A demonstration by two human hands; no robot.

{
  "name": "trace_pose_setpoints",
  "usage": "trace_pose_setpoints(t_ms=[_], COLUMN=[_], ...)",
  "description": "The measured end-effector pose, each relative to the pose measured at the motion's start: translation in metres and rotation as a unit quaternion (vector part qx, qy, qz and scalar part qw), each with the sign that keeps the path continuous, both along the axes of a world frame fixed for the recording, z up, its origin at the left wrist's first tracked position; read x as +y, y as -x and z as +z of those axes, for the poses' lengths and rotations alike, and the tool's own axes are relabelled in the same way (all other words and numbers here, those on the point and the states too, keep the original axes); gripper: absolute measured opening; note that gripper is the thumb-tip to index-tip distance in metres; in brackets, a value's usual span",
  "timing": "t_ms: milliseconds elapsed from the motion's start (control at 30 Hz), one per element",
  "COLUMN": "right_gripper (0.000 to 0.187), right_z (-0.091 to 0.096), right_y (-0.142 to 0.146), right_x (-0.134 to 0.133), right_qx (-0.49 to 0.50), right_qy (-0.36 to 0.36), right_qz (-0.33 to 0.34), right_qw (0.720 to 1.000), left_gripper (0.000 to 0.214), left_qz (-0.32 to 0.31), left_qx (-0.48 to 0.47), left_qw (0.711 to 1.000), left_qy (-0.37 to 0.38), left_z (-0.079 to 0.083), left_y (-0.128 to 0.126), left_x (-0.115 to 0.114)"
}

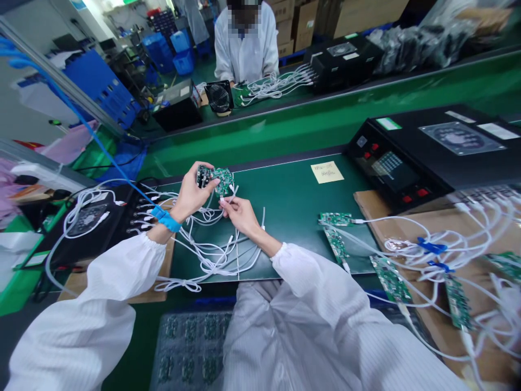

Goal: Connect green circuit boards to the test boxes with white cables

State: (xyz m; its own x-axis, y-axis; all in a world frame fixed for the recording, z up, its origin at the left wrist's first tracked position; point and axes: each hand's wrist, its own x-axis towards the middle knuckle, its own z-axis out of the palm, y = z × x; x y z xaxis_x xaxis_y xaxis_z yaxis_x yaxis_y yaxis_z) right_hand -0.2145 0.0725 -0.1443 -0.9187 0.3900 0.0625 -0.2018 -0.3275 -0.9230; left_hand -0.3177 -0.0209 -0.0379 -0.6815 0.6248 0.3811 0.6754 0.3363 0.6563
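My left hand [194,190] is closed round green circuit boards [223,181], with dark components on the part nearest the palm. How many boards it holds I cannot tell. My right hand [240,214] pinches a white cable plug [222,200] at the lower edge of the board; whether it is seated in the socket cannot be made out. A blue wrist strap [166,219] circles my left wrist, and its coiled cord runs to the upper left. Below both hands, a tangle of white cables [211,258] lies on the green mat.
Black test boxes stand at left [89,222] and right [431,152]. Several wired circuit boards [391,279] lie at right on mat and cardboard. A yellow note [327,172] is on the mat. A tray of boards [191,347] sits below the edge. Another person [246,49] works opposite.
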Motion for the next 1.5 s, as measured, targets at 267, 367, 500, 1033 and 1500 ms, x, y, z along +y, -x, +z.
trace_pose_setpoints(t_ms=[267,367,500,1033,1500], right_gripper=[0.041,0.042,0.039,0.039,0.030], right_z=[0.001,0.002,0.004,0.009,0.033], right_y=[-0.001,-0.002,-0.002,0.000,-0.023], right_x=[-0.002,-0.002,0.001,0.010,0.011], right_qx=[-0.009,-0.002,0.001,-0.036,0.042], right_qy=[-0.019,-0.017,-0.011,0.019,-0.170], right_qz=[-0.013,-0.019,-0.018,-0.011,-0.165], right_qw=[1.000,1.000,1.000,0.999,0.971], left_gripper=[0.030,0.029,0.030,0.036,0.023], left_qz=[-0.003,-0.005,-0.007,-0.052,-0.030], left_qx=[-0.008,0.014,0.000,-0.069,0.071], left_qw=[1.000,0.999,1.000,0.996,0.997], left_qy=[0.024,0.029,0.027,0.024,0.007], left_z=[0.000,0.003,0.006,0.003,0.007], left_y=[0.000,-0.003,-0.004,0.000,-0.016], left_x=[0.002,0.006,0.007,-0.009,-0.009])
